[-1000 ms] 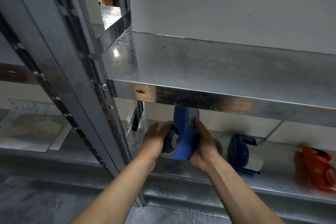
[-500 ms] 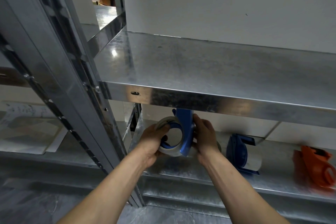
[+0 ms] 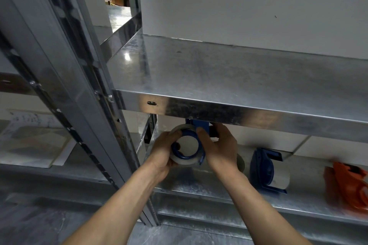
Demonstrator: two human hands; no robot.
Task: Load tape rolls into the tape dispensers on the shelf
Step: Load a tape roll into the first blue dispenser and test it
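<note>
Both forearms reach beneath the upper shelf (image 3: 219,77), near the lower shelf's (image 3: 199,187) left end. The left hand (image 3: 163,153) curls round a clear tape roll (image 3: 185,162) sitting on the hub of a blue tape dispenser (image 3: 197,124), which the right hand (image 3: 221,149) grips. Further right along the lower shelf stand a loaded blue dispenser (image 3: 262,171) and, at its right edge, an orange dispenser (image 3: 346,187).

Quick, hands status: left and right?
Left hand: holding the tape roll.
Right hand: holding the blue dispenser, thumb at the roll's edge.
</note>
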